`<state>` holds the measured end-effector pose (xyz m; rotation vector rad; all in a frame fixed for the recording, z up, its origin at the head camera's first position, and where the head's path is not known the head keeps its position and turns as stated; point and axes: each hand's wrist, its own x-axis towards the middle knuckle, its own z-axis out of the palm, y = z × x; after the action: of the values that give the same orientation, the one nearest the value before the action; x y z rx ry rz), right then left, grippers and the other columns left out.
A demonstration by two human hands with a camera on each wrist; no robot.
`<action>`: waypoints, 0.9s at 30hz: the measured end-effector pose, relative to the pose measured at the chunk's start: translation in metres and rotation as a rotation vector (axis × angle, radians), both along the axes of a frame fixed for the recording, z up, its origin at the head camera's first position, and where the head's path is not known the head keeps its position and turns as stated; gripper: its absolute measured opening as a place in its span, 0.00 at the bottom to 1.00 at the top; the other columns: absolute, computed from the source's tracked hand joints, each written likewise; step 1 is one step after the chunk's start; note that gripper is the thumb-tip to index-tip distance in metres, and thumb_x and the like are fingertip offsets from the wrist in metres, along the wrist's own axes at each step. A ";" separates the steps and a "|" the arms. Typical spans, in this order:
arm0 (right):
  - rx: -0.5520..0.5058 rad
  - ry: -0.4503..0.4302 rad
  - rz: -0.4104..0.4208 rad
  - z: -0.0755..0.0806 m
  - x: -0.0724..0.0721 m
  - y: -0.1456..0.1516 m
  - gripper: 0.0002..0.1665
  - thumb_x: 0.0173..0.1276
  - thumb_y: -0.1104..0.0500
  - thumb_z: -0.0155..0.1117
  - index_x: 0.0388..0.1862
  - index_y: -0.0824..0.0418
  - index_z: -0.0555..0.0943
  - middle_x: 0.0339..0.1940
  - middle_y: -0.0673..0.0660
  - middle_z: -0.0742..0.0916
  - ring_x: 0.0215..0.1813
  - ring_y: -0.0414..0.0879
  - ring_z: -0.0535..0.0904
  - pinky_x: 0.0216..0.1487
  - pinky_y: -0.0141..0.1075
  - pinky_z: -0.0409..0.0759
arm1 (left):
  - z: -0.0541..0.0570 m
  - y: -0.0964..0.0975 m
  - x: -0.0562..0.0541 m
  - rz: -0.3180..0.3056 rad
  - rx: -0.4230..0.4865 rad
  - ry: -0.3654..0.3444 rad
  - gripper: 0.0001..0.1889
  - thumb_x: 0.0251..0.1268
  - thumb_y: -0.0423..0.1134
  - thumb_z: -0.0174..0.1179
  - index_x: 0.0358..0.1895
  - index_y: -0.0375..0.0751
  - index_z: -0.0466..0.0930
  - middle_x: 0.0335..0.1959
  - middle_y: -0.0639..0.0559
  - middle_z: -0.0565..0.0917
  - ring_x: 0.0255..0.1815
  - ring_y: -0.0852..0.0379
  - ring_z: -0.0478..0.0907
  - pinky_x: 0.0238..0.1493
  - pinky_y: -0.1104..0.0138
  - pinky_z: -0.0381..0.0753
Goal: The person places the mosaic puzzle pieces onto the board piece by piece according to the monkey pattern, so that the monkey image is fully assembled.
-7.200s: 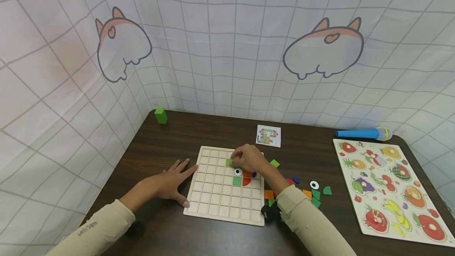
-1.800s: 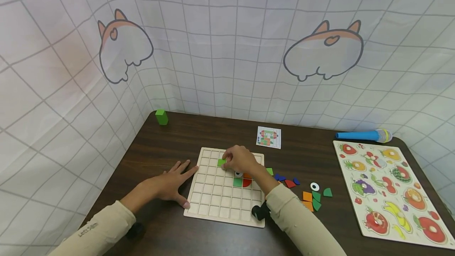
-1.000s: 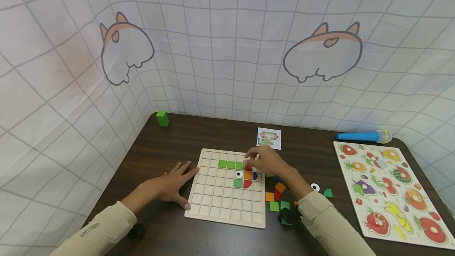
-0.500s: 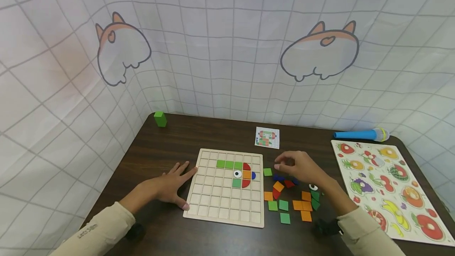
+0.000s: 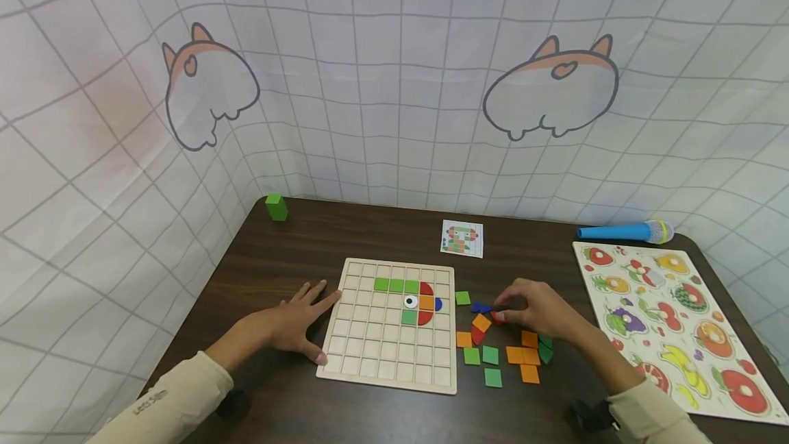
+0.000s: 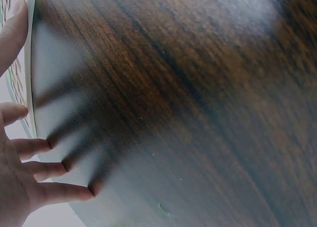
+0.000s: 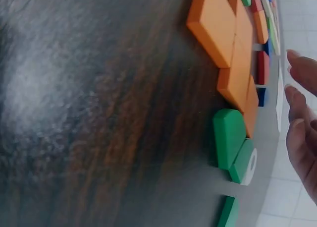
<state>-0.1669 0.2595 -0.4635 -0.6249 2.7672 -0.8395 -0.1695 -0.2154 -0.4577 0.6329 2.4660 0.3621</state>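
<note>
My left hand (image 5: 294,324) rests with spread fingers at the left edge of the pale wooden grid board (image 5: 371,331); the left wrist view shows the fingertips (image 6: 93,191) on the dark tabletop. On the board sit three light green squares (image 5: 397,286), red quarter-circles (image 5: 425,318), an orange square (image 5: 426,303), a white eye disc (image 5: 410,301), a green square (image 5: 409,317) and a blue piece (image 5: 438,304). My right hand (image 5: 537,308) reaches over the loose pieces, thumb and fingers apart, thumb tip right by a red quarter-circle (image 7: 262,67).
Loose orange squares (image 5: 522,355), green squares (image 5: 492,377) and blue pieces (image 5: 481,307) lie right of the board. Behind it is a pattern card (image 5: 461,238). A fruit puzzle board (image 5: 668,321) and a blue toy microphone (image 5: 625,232) are at right, a green block (image 5: 277,207) at back left.
Light green squares now form a row of three on the board. My right hand has left the board, moved right and come down among the loose pieces. My left hand has stayed put.
</note>
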 end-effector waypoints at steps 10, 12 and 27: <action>0.127 0.013 -0.020 -0.012 -0.002 -0.004 0.10 0.64 0.49 0.74 0.40 0.51 0.89 0.41 0.48 0.84 0.44 0.44 0.79 0.49 0.47 0.81 | 0.000 -0.001 0.001 0.004 0.005 -0.002 0.64 0.47 0.66 0.72 0.83 0.51 0.42 0.83 0.34 0.38 0.81 0.26 0.36 0.64 0.23 0.50; 0.132 0.016 -0.028 -0.013 -0.001 -0.005 0.10 0.63 0.49 0.74 0.39 0.51 0.88 0.41 0.48 0.84 0.44 0.44 0.79 0.49 0.48 0.81 | 0.000 -0.001 0.001 0.004 0.006 -0.002 0.64 0.47 0.66 0.72 0.83 0.51 0.41 0.83 0.34 0.38 0.81 0.26 0.35 0.64 0.23 0.50; 0.113 0.033 -0.009 -0.013 0.002 -0.004 0.09 0.65 0.51 0.73 0.41 0.52 0.89 0.41 0.48 0.85 0.44 0.45 0.79 0.50 0.48 0.81 | 0.001 -0.001 0.000 0.003 0.007 -0.006 0.64 0.47 0.65 0.72 0.83 0.50 0.41 0.83 0.34 0.38 0.81 0.26 0.35 0.64 0.23 0.50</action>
<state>-0.1652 0.2550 -0.4765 -0.6120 2.8247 -0.6741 -0.1691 -0.2161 -0.4570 0.6301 2.4615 0.3739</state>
